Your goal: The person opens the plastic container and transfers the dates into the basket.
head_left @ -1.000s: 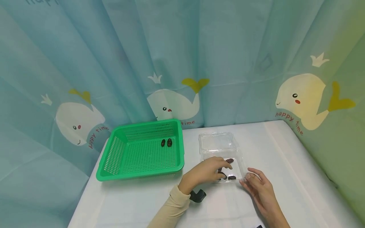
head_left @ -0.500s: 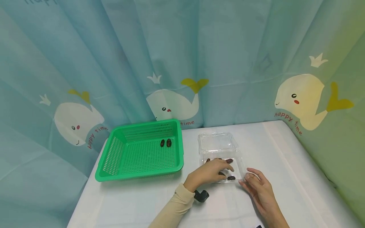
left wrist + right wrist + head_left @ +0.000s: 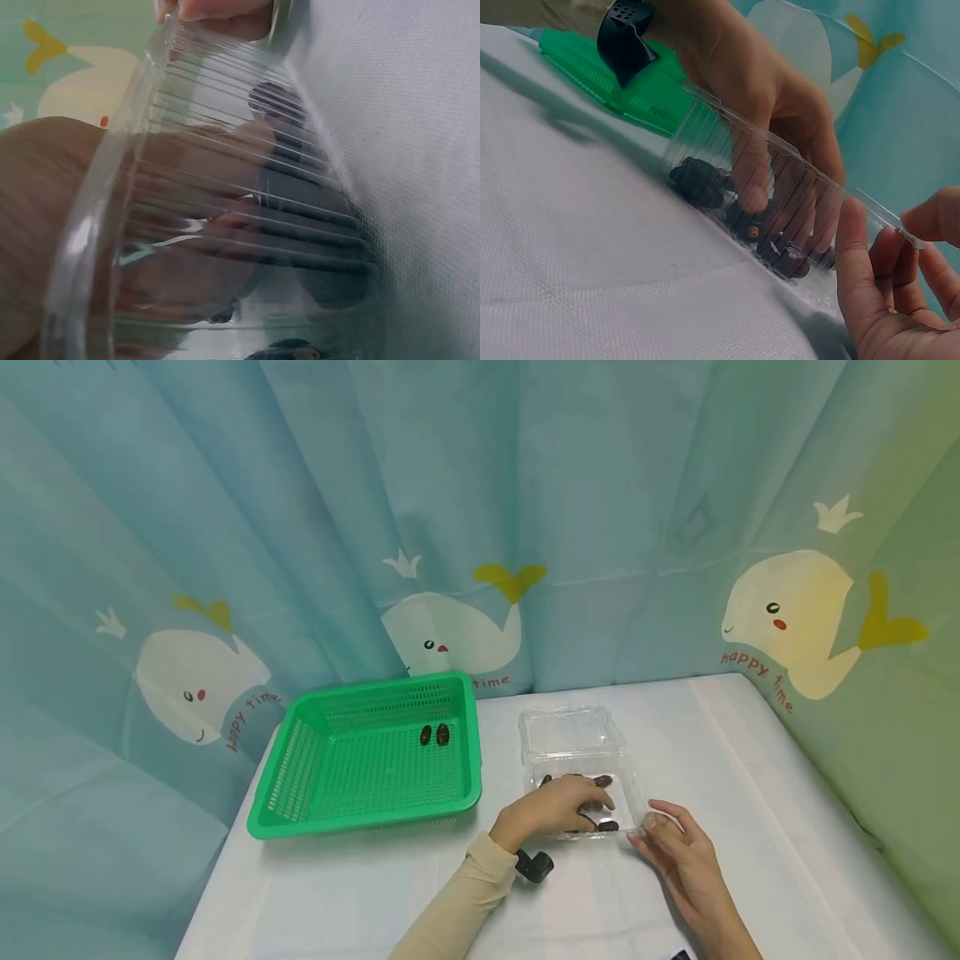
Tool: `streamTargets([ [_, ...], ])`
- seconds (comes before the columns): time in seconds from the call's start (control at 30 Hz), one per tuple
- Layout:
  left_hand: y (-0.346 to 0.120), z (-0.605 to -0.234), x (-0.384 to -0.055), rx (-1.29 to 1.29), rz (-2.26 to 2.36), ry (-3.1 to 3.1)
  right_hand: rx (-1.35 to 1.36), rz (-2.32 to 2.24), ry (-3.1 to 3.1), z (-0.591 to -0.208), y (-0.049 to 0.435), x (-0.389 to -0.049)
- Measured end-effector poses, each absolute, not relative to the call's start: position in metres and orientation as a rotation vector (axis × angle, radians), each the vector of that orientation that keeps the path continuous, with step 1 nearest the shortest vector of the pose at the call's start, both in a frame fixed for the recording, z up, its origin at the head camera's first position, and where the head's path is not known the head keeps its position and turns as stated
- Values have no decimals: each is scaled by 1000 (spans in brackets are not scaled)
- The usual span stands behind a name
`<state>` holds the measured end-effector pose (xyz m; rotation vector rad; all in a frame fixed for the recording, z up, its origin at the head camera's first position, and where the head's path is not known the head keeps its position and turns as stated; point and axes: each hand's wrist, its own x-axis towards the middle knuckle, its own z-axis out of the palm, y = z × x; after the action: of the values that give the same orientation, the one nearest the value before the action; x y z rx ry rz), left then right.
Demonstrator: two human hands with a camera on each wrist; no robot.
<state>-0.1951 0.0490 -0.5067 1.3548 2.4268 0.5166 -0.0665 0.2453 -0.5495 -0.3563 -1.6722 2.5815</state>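
A clear plastic clamshell box lies on the table with its lid folded back. Several dark brown dates are inside. My left hand reaches down into the box, thumb and index finger apart. In the right wrist view, the left thumb is against or close to a date; the other fingertips are partly hidden among the dates. My right hand pinches the box's near right rim between thumb and fingers, as the right wrist view shows closely.
To the left stands a green perforated basket, with two dates near its right wall. A white cloth covers the table. Behind hangs a blue curtain printed with whales. A black device is strapped to the left wrist.
The left hand has shifted slightly right within the box, uncovering a date at the left side. The right hand keeps its hold on the rim. Both dates in the basket stay put.
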Motion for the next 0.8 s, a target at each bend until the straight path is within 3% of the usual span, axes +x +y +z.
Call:
streamTargets([
  [0.8,45,-503,-204,1362,327,2596,-379,2561,-1694,-552,246,-68],
])
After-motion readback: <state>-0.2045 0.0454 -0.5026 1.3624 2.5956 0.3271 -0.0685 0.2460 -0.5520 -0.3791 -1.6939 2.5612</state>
